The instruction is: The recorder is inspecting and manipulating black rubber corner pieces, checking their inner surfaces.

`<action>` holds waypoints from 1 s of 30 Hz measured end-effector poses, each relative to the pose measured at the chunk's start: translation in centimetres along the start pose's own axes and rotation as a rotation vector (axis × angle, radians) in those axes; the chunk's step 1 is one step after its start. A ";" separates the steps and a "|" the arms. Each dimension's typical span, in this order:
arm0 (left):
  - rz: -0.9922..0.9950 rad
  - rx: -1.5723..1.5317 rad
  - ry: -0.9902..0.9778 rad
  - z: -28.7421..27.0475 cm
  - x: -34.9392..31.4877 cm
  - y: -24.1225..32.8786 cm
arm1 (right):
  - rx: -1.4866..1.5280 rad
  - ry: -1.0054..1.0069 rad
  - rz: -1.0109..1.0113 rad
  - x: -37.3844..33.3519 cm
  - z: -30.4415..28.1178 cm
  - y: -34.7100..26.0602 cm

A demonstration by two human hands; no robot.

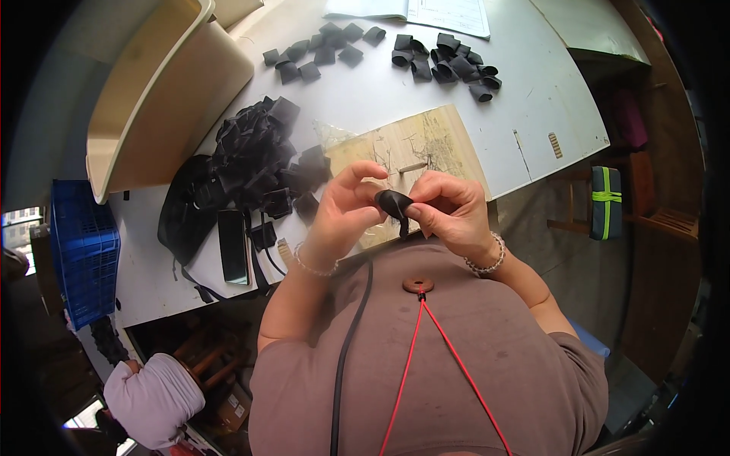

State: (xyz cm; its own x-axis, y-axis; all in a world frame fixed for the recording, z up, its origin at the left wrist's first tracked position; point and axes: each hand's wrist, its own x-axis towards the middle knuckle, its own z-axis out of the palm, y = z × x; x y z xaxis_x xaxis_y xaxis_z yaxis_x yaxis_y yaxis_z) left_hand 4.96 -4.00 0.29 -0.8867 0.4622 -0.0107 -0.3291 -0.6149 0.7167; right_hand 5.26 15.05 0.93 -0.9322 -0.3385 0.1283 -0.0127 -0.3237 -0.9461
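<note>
Close to my chest, both hands hold a small black loop of soft, sheet-like material (393,203), bent with a narrow flap hanging down. My right hand (450,209) pinches its right side between thumb and forefinger. The fingers of my left hand (348,204) curl around its left side, with the forefinger lifted off. Just beyond my hands lies a worn wooden board (456,144), scored with dark marks. A slim pointed metal piece (413,167) shows on it. Left of the board rises a heap of flat black pieces (255,148).
Flat black pieces (323,55) and opened black loops (456,64) lie farther back on the white table (532,99), near a paper booklet (449,15). A phone (233,247), black bag (182,213), beige bin (167,99) and blue crate (84,251) are left. Another person's sleeve (156,399) shows lower left.
</note>
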 end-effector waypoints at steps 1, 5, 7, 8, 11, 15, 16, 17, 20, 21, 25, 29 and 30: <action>-0.060 -0.255 -0.007 0.5 -0.1 -0.3 | -0.001 0.002 0.002 0.0 -0.1 0.0; -0.095 -0.118 0.021 1.7 0.7 -0.9 | 0.580 -0.124 0.282 -0.1 -0.6 0.2; -0.075 -0.128 0.011 1.7 1.0 -1.4 | 0.700 -0.215 0.352 -0.1 -0.8 -0.1; -0.056 -0.139 0.003 1.8 1.1 -1.7 | 0.700 -0.215 0.352 0.1 -0.8 -0.2; -0.033 -0.164 0.068 2.7 1.2 -1.9 | 0.075 -0.132 0.047 0.4 -0.9 -1.0; 0.181 0.069 0.223 4.0 1.0 -3.6 | -0.099 0.143 -0.111 0.6 -0.9 0.2; 0.362 0.288 0.256 4.0 1.1 -4.0 | -0.102 0.146 -0.114 0.6 -0.5 0.6; 0.452 0.348 0.240 3.9 1.2 -4.2 | -0.063 0.201 -0.150 0.4 -0.2 1.1; 0.626 0.535 0.244 4.0 1.7 -3.8 | -0.005 0.262 -0.225 0.2 0.5 0.8; 0.609 0.559 0.268 4.1 1.8 -3.3 | -0.068 0.225 -0.267 0.2 0.6 0.6; 0.407 0.430 0.231 4.2 1.2 -0.8 | -0.093 0.037 -0.253 0.1 0.4 -1.4; 0.284 0.399 0.289 4.9 1.0 0.8 | -0.068 -0.023 -0.207 -0.2 0.5 -1.4; 0.285 0.399 0.293 4.9 1.0 0.6 | -0.151 -0.018 -0.226 -0.2 0.5 -1.4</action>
State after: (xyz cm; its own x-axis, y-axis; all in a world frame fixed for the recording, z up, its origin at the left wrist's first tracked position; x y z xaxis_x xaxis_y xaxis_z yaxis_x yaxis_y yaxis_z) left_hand 5.48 -0.81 4.17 -0.9942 0.0818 0.0697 0.0342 -0.3744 0.9266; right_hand 5.66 15.08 2.36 -0.8927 -0.2889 0.3458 -0.2753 -0.2577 -0.9262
